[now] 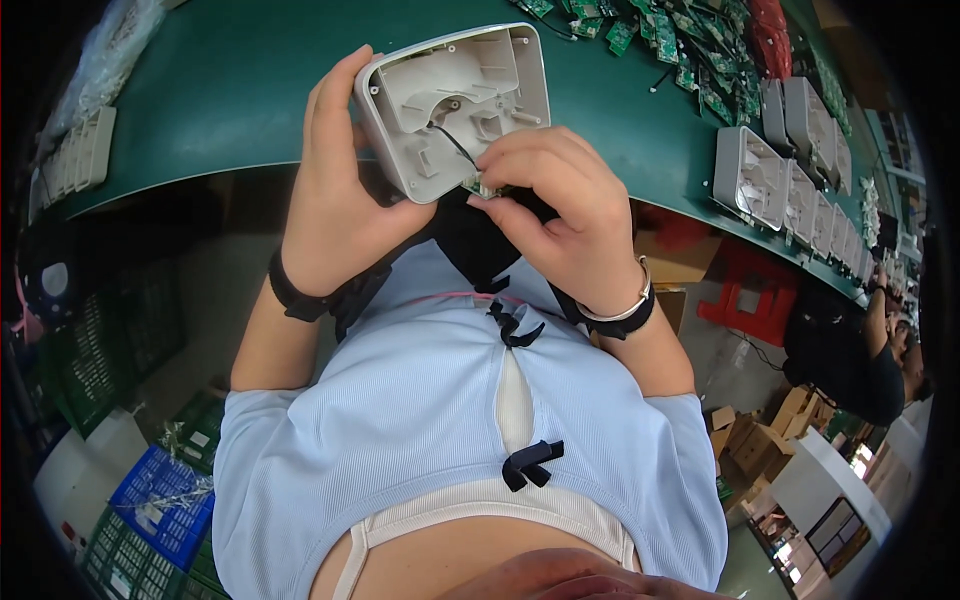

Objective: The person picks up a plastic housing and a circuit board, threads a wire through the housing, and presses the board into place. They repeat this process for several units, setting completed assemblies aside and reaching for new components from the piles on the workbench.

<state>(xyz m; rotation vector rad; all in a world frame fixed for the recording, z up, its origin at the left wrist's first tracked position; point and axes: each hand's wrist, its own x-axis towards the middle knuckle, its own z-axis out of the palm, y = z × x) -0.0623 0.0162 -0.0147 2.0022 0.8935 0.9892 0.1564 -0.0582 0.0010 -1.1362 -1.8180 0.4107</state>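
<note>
My left hand [335, 170] grips the left side of a white plastic housing [455, 85], thumb along its near edge and fingers up its far side. The housing is tilted, its hollow inside toward me, with ribs and screw posts showing. A thin black cable [455, 143] runs from a hole in it toward my right hand [565, 205]. Between the thumb and fingers of that hand is a small green circuit board [477, 187], just at the housing's near right edge. Most of the board is hidden by my fingers.
Beyond the housing lies a green worktop [250, 90]. Many loose circuit boards [690, 50] are heaped at its far right, beside a red plastic bag [770, 38]. More white housings [750, 180] line the right edge. Other white parts [80, 155] stand at left. Another person [845, 340] is at far right.
</note>
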